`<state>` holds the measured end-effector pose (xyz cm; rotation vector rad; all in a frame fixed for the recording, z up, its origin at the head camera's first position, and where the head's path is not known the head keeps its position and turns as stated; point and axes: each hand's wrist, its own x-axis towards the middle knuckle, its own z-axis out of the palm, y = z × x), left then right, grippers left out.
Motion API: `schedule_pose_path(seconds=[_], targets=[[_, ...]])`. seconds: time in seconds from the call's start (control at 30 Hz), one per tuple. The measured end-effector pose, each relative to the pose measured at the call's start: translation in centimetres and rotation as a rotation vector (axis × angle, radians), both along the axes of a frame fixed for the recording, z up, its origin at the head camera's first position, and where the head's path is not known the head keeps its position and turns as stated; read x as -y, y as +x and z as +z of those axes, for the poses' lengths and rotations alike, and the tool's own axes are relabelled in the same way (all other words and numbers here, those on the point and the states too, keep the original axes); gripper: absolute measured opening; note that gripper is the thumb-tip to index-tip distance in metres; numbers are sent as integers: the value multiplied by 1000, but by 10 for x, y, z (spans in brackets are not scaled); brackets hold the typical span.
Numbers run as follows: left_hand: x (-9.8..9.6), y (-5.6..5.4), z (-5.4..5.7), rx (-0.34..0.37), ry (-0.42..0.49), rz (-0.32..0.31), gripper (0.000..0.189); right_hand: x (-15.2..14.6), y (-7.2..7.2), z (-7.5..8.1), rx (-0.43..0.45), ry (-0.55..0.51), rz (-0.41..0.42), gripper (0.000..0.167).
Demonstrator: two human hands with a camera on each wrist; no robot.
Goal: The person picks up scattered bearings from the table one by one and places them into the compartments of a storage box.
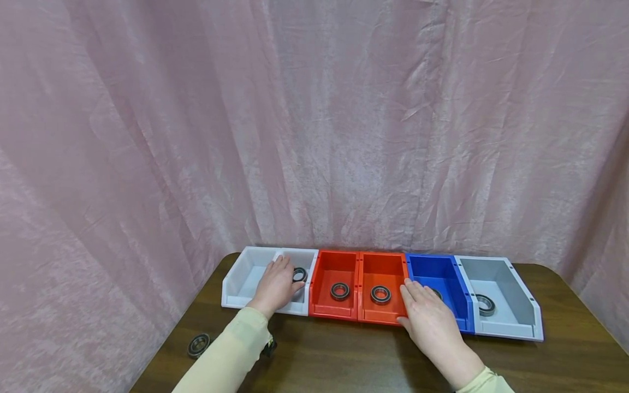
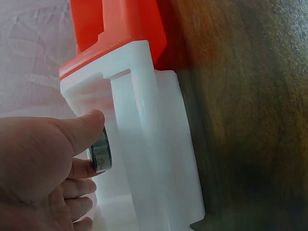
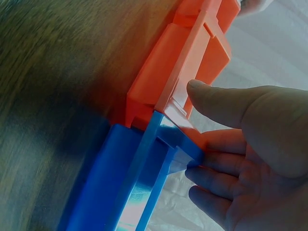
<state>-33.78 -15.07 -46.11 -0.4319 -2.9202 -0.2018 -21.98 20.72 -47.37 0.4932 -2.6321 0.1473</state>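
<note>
My left hand (image 1: 276, 281) reaches into the second white bin (image 1: 310, 256) from the left. Its thumb and index finger pinch a ball bearing (image 2: 101, 155) there, the other fingers curving below in the left wrist view. That bearing's ring also shows beside the hand in the head view. My right hand (image 1: 429, 321) is over the wall between the orange bin (image 1: 383, 262) and the blue bin (image 1: 432, 265), thumb apart from the fingers and nothing held. Part of a bearing (image 1: 437, 294) in the blue bin shows past that hand.
Bearings lie in the red bin (image 1: 339, 262), orange bin and grey bin (image 1: 506, 331). Another bearing (image 1: 199, 345) lies on the wooden table (image 1: 339, 360) at the left. The leftmost white bin (image 1: 236, 301) adjoins the row. A pink curtain (image 1: 344, 136) hangs behind.
</note>
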Motion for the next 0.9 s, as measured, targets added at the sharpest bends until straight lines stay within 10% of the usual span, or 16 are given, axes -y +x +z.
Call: schedule_pose_path(seconds=[0.9], targets=[[-2, 2, -13, -55, -137, -26, 52, 0, 1, 1, 6, 4, -2, 68]])
